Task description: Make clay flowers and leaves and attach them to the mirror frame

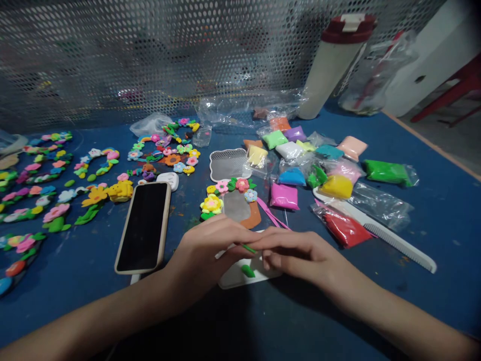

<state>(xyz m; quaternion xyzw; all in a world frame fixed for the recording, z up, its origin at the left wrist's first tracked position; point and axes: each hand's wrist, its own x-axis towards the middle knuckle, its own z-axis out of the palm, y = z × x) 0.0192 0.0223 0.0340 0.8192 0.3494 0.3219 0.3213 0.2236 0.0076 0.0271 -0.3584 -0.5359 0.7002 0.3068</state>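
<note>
My left hand and my right hand meet over a white board. A thin piece of green clay shows between their fingertips, with fingers of both hands closed on it. Part of it is hidden by the fingers. Below, a green clay leaf lies on the board. Just beyond my hands is a mirror frame, partly covered in orange clay, with clay flowers and leaves along its top and left side. A pink tool lies beside it.
Left of my hands are a phone, a white earbud case and several clay-decorated frames. To the right lie bagged clay packs and a white comb. A tumbler stands behind, near a perforated metal panel.
</note>
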